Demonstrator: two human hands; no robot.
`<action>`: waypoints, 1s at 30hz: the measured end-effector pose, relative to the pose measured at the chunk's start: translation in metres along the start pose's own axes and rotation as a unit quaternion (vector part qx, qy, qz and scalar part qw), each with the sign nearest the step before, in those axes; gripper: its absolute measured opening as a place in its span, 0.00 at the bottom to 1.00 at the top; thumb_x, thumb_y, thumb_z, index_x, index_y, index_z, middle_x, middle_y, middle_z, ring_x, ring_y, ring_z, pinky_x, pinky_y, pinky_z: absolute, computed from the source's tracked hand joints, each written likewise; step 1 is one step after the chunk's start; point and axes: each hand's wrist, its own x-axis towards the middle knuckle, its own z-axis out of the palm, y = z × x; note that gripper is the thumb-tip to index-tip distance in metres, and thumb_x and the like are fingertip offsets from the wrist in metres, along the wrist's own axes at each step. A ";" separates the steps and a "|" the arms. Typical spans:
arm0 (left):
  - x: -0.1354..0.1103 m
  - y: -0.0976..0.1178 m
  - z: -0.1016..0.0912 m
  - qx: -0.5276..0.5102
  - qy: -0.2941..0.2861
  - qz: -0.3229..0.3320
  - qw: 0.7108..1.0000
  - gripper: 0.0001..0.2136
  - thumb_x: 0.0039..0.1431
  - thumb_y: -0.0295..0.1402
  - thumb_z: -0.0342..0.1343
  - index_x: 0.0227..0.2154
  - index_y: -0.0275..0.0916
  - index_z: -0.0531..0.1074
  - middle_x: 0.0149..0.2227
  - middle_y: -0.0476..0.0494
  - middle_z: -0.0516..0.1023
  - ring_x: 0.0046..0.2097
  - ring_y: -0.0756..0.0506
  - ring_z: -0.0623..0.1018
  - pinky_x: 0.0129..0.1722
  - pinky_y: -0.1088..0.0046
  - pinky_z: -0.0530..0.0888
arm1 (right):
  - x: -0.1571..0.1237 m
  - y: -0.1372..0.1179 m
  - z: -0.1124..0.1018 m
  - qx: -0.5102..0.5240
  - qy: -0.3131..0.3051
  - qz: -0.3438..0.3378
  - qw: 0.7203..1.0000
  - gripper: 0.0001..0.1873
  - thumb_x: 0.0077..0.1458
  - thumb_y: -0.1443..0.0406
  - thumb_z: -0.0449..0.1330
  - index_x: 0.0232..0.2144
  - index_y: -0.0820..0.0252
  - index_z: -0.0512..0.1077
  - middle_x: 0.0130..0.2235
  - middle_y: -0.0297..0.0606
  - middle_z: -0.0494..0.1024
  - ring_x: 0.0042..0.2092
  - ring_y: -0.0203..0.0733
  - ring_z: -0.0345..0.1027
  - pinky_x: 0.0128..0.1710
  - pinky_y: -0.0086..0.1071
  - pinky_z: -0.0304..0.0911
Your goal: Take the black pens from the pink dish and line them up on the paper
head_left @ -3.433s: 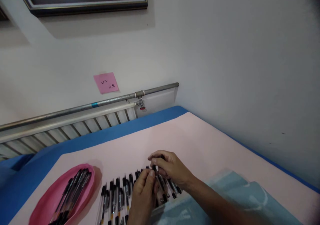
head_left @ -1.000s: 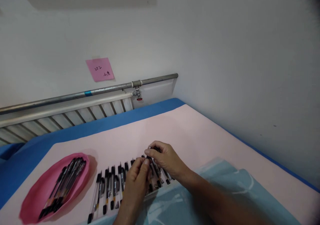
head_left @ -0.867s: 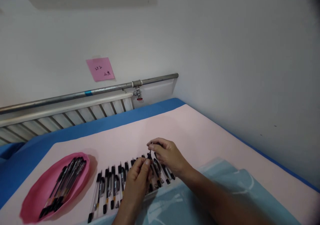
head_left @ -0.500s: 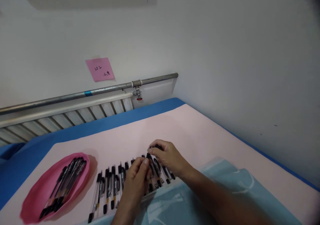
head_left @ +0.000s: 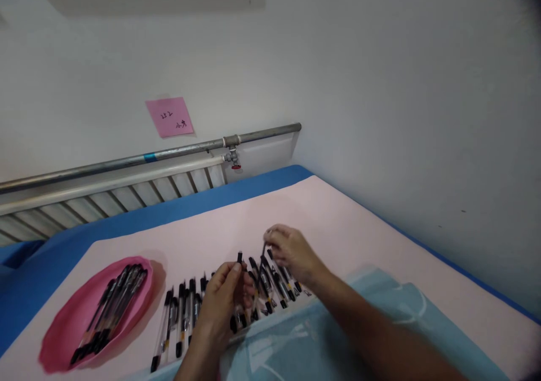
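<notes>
My left hand [head_left: 226,293] is closed around a pen [head_left: 239,256], whose black end stands up above the thumb and forefinger. The rest of that pen is largely hidden by the fingers. My right hand [head_left: 292,252] is raised a little to the right, its fingertips pinched on a thin dark stick [head_left: 264,249] that points downward; its exact kind is not clear. Below and around both hands lies a row of clear-barrelled pens with black ends [head_left: 181,319]. More loose pens [head_left: 276,285] lie between my left hand and my right wrist.
A pink oval dish [head_left: 54,336] with several pens [head_left: 114,308] in it stands on the left. The pink tabletop [head_left: 203,240] has a blue border [head_left: 253,186]. Light blue cloth [head_left: 380,296] lies along the near edge. A radiator [head_left: 127,198] and walls bound the far side.
My right hand has moved up and right, away from my left hand, with the thin dark stick now showing. My left hand has shifted slightly left, and the black pen end now stands clear above it.
</notes>
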 end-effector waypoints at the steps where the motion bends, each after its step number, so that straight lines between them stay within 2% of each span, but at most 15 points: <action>1: -0.001 0.000 0.001 -0.016 -0.004 -0.007 1.000 0.13 0.47 0.41 0.58 0.30 0.37 0.66 0.23 0.52 0.71 0.22 0.53 0.70 0.19 0.81 0.64 | -0.006 0.004 0.009 -0.039 -0.025 0.007 0.999 0.05 0.43 0.66 0.56 0.21 0.61 0.65 0.15 0.24 0.58 0.15 0.25 0.47 0.12 0.21 0.42; 5: -0.003 -0.001 0.005 -0.028 -0.043 -0.008 0.999 0.12 0.50 0.42 0.55 0.27 0.37 0.66 0.18 0.55 0.68 0.16 0.55 0.65 0.15 0.81 0.60 | -0.021 0.015 0.030 -0.116 -0.062 0.008 0.991 0.05 0.47 0.63 0.55 0.24 0.59 0.67 0.14 0.25 0.62 0.16 0.29 0.55 0.15 0.23 0.49; 10: -0.004 0.000 0.002 -0.018 -0.035 0.007 0.999 0.12 0.52 0.41 0.55 0.25 0.36 0.66 0.15 0.57 0.63 0.14 0.58 0.57 0.13 0.83 0.53 | -0.020 0.015 0.028 -0.151 -0.049 -0.016 0.987 0.07 0.47 0.62 0.57 0.24 0.60 0.70 0.16 0.27 0.66 0.19 0.30 0.58 0.19 0.23 0.52; 13: -0.004 0.003 0.001 -0.024 -0.039 0.002 0.999 0.12 0.52 0.41 0.55 0.25 0.36 0.66 0.15 0.56 0.63 0.15 0.58 0.59 0.14 0.84 0.52 | -0.017 0.016 0.026 -0.112 -0.068 0.003 0.991 0.07 0.48 0.62 0.57 0.26 0.60 0.72 0.16 0.27 0.67 0.18 0.29 0.56 0.17 0.23 0.50; 17: -0.005 0.003 0.003 -0.019 -0.058 0.004 0.998 0.12 0.52 0.41 0.54 0.24 0.36 0.67 0.15 0.56 0.63 0.14 0.58 0.58 0.13 0.83 0.53 | -0.018 0.018 0.027 -0.030 -0.117 0.065 0.991 0.07 0.47 0.61 0.57 0.26 0.60 0.70 0.15 0.27 0.65 0.15 0.28 0.53 0.14 0.23 0.43; 21: -0.008 -0.001 0.004 -0.033 -0.070 0.000 0.997 0.12 0.50 0.41 0.56 0.27 0.35 0.70 0.22 0.49 0.72 0.20 0.54 0.68 0.18 0.80 0.63 | -0.019 0.010 0.024 -0.003 -0.155 0.094 0.983 0.09 0.47 0.59 0.57 0.23 0.60 0.67 0.13 0.26 0.63 0.14 0.28 0.53 0.12 0.22 0.42; 23: -0.008 -0.002 0.004 -0.021 -0.054 -0.001 0.998 0.13 0.49 0.42 0.57 0.31 0.35 0.72 0.28 0.46 0.76 0.27 0.51 0.73 0.25 0.77 0.68 | -0.015 0.003 0.014 0.009 -0.130 0.079 0.988 0.10 0.44 0.60 0.60 0.23 0.61 0.67 0.14 0.24 0.61 0.14 0.25 0.49 0.13 0.21 0.40; 25: -0.007 -0.003 0.002 0.004 -0.034 0.001 0.999 0.15 0.48 0.43 0.57 0.34 0.36 0.74 0.33 0.44 0.77 0.33 0.48 0.75 0.31 0.75 0.70 | -0.007 -0.006 -0.005 0.031 -0.094 0.059 0.993 0.11 0.41 0.61 0.63 0.24 0.63 0.67 0.18 0.25 0.64 0.15 0.23 0.46 0.13 0.21 0.37; 27: -0.005 -0.003 0.001 0.015 -0.026 -0.002 1.000 0.16 0.47 0.44 0.58 0.34 0.37 0.75 0.35 0.42 0.78 0.37 0.45 0.76 0.34 0.72 0.71 | 0.003 -0.013 -0.033 0.036 -0.048 0.041 0.997 0.12 0.39 0.61 0.63 0.24 0.63 0.66 0.23 0.29 0.68 0.16 0.21 0.46 0.13 0.21 0.34; 29: -0.002 -0.004 -0.001 0.013 -0.023 -0.008 1.000 0.17 0.46 0.45 0.58 0.34 0.38 0.75 0.35 0.42 0.78 0.37 0.43 0.76 0.34 0.70 0.72 | 0.013 -0.017 -0.063 0.014 -0.007 0.049 0.999 0.13 0.38 0.62 0.64 0.23 0.63 0.65 0.20 0.27 0.65 0.15 0.21 0.44 0.13 0.21 0.32; 30: -0.001 -0.004 -0.001 0.013 -0.019 -0.011 1.000 0.17 0.45 0.45 0.58 0.33 0.38 0.75 0.34 0.42 0.78 0.37 0.43 0.77 0.34 0.70 0.72 | 0.017 -0.017 -0.077 -0.009 -0.006 0.074 0.997 0.13 0.37 0.62 0.64 0.22 0.62 0.64 0.19 0.26 0.63 0.15 0.21 0.43 0.13 0.21 0.31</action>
